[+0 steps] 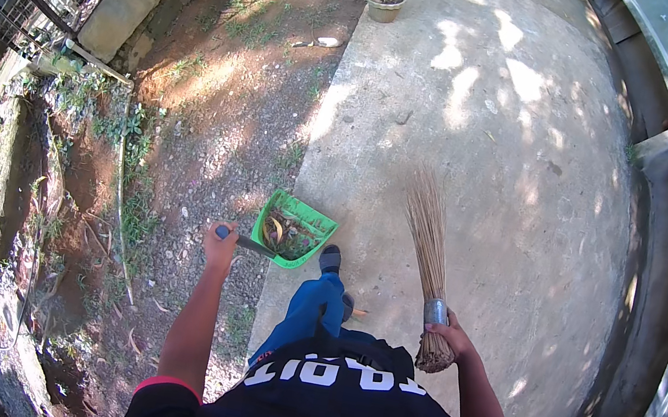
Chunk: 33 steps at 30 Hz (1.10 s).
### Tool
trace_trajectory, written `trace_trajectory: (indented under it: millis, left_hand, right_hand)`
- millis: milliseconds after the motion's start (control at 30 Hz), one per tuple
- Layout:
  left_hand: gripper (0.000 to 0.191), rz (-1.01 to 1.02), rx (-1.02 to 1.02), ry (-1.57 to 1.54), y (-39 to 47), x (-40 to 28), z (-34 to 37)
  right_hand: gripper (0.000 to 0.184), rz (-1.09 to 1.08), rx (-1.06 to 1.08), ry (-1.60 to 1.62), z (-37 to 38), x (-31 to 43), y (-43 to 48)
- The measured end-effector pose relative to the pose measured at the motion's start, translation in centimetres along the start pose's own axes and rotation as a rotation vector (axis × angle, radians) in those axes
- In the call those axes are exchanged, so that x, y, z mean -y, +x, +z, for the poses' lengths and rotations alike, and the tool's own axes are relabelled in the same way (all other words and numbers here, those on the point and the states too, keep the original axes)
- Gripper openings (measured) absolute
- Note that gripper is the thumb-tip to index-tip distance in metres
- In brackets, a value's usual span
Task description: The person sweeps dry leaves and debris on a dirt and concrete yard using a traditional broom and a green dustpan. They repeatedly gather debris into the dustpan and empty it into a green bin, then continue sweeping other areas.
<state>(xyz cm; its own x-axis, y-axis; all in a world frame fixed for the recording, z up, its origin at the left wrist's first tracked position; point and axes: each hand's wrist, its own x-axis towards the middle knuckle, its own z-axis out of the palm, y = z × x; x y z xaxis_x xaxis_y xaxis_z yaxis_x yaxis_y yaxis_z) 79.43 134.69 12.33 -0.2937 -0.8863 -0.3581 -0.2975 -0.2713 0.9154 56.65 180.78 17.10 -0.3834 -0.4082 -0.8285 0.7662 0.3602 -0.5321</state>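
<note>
My left hand [220,245] is closed around the dark handle of a green plastic dustpan [325,226], left of my feet. Dry leaves [274,229] and other plant debris lie in the pan. In my right hand [450,337] is a stick broom [428,235] of thin brown ribs, gripped near the bound end, below and beside a grey band [435,311]. Its bristles point forward over the concrete; whether they touch it I cannot tell.
Concrete paving [482,167] spreads ahead and to the right, up to a low wall [665,267]. Gravel and soil [209,153] border it on the left. A potted plant [384,9] stands at the paving's edge ahead. A whitish object [328,42] lies on the soil. A thin pole [123,171] lies farther left.
</note>
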Motion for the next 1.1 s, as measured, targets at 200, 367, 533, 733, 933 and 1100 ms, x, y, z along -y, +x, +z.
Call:
trace_trajectory:
  millis: [200, 367, 533, 733, 933, 1100]
  left_hand:
    - [0.019, 0.069, 0.06, -0.039, 4.8, -1.0, 5.0]
    - [0.018, 0.093, 0.082, -0.072, 10.0, -3.8, 11.0]
    - [0.017, 0.064, 0.095, -0.034, 14.7, -6.4, 17.1]
    - [0.02, 0.141, 0.128, 0.007, 18.7, -8.1, 24.2]
    - [0.018, 0.098, 0.034, 0.064, 20.2, -8.8, 30.6]
    - [0.015, 0.031, -0.046, 0.061, 20.1, -9.5, 35.0]
  right_hand:
    - [0.055, 0.104, -0.012, 0.42, -2.7, 4.7, 5.3]
    - [0.038, 0.164, -0.131, 0.677, -4.2, 11.1, 10.5]
    - [0.038, 0.068, -0.134, 0.741, -6.2, 17.6, 14.0]
    - [0.038, 0.05, -0.099, 0.745, -11.5, 26.3, 16.4]
    - [0.035, -0.021, -0.059, 0.606, -20.8, 37.3, 22.9]
    - [0.029, 0.223, -0.16, 0.324, -26.9, 44.5, 32.2]
